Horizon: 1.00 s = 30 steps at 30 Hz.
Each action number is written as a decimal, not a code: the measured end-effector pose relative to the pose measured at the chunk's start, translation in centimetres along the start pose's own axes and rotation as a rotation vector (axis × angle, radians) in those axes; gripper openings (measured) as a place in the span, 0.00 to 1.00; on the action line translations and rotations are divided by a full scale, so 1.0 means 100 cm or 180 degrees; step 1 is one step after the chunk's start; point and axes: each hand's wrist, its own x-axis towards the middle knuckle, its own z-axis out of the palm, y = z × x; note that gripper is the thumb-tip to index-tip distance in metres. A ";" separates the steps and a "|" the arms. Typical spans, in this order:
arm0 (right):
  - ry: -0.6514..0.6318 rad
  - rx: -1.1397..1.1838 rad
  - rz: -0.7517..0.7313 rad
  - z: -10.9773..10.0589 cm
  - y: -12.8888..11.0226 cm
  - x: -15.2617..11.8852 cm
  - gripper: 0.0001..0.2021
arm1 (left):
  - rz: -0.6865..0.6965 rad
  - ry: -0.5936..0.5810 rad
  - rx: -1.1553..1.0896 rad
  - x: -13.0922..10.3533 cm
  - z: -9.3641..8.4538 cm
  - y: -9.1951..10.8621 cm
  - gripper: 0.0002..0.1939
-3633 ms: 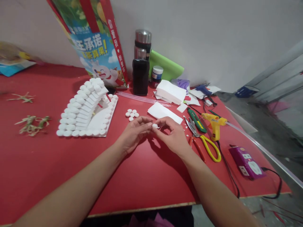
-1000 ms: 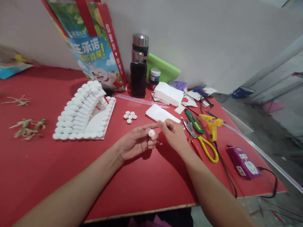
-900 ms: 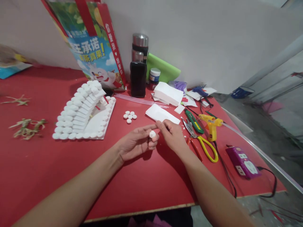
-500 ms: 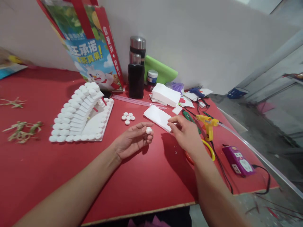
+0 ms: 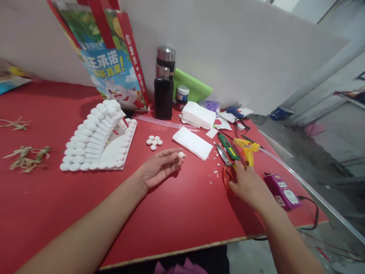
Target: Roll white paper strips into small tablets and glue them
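Note:
My left hand pinches a small white piece between thumb and fingers above the red table. At the right, my right hand is on the handles of the scissors, its thumb and fingers closing round them. The scissors lie beside a green cutter and a yellow glue gun. A folded white sheet lies between my hands, with white scraps near it. Several white discs sit in a cluster beyond my left hand.
A white stepped model edged with discs stands left. Behind are a printed bag, a black phone, a steel flask and stacked white sheets. A purple power box with a cord sits right; straw pieces lie far left.
My right hand has moved from the folded white sheet, right and toward me, onto the scissors' handles. The scissor blades now show. My left hand still pinches the white piece.

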 end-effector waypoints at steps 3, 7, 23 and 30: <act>-0.0204 0.0235 0.0012 0.001 0.003 0.003 0.26 | 0.0003 0.0014 0.0023 -0.001 0.001 0.001 0.12; -0.0053 0.0533 0.0016 0.010 0.015 0.000 0.23 | 0.0067 -0.0148 0.0034 -0.006 0.003 0.000 0.10; 0.1065 0.2298 -0.1539 0.005 -0.042 -0.022 0.26 | 0.0010 -0.0270 0.0149 -0.009 0.010 -0.010 0.04; 0.0857 0.1877 -0.1662 0.002 -0.064 -0.020 0.31 | 0.0046 -0.0444 0.0133 -0.008 0.010 -0.013 0.05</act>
